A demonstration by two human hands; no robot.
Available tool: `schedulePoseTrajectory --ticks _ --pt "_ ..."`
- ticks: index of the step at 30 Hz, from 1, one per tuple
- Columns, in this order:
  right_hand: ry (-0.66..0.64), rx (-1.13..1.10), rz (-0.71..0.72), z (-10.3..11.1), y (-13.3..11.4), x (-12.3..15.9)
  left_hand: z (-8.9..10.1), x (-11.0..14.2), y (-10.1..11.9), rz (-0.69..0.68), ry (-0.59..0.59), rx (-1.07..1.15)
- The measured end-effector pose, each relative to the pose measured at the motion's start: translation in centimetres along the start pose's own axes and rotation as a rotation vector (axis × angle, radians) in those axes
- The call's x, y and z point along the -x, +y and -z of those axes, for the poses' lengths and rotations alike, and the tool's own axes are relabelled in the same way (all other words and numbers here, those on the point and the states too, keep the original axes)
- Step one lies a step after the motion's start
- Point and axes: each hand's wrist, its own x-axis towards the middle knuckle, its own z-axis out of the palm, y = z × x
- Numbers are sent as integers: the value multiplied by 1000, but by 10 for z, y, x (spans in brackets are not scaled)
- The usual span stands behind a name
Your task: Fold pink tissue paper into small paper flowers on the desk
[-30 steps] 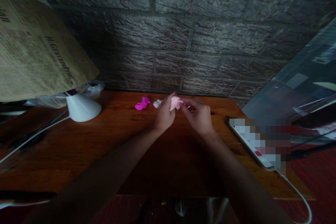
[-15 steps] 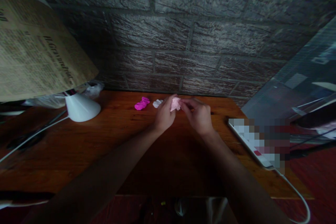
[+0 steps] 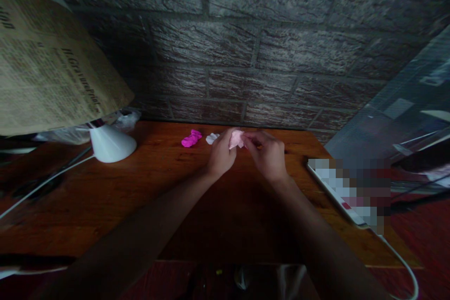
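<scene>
I take the pale pink piece (image 3: 236, 139) as the middle of my clock; it is crumpled, and I cannot say if it is paper or cloth. It is held up between the two hands, over the far part of the wooden table (image 3: 151, 178). On its 8 o'clock side, my left hand (image 3: 222, 153) has the fingers bent in around the piece and grips it, although some fingertips are hidden from me. From about 4 o'clock, my right hand (image 3: 267, 152) pinches the edge of the same piece, with thumb and finger nearly together. At 9 o'clock, partly behind the left hand, lies a white piece (image 3: 212, 138), and a little farther in the same direction a bright pink piece (image 3: 191, 138); neither hand seems to hold them. The lamp (image 3: 113, 144) stands well apart, also at 9 o'clock, and a flat device (image 3: 337, 197), blurred over, lies at 4 o'clock. As I judge it, the work is somewhere in its middle: the pale pink piece is under the fingers and not yet put down. Whether the other two are finished or waiting, I am not able to tell, because both look only crumpled from here.
</scene>
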Motion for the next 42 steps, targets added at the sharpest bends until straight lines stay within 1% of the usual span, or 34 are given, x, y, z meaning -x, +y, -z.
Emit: schedulePoseTrajectory --ticks 4,8,10,14,18,26,32,35,37,39,42 --pt "-2 5 7 0 0 0 0 0 1 13 -9 5" --pt "11 -4 33 1 -1 0 1 0 2 -3 -13 7" --pt "-7 3 37 2 -2 -1 1 -1 1 -8 -6 4" --pt "-52 42 56 4 -3 -2 2 -3 0 31 24 31" --pt "-28 58 78 5 -2 -2 2 -3 0 62 6 24" --pt "-1 105 113 4 -1 -1 1 -2 -2 12 -14 -60" --pt "-3 160 18 3 0 0 1 1 3 -5 -32 -80" --pt "0 148 -21 3 1 -1 0 2 6 -2 -53 -78" --pt "-16 93 -40 2 0 -1 -1 1 4 26 -51 -58" --pt "-87 -16 -58 1 -3 0 0 -1 -3 101 -11 -10" --pt "-239 -240 -89 -2 -8 1 1 -8 -19 318 118 87"
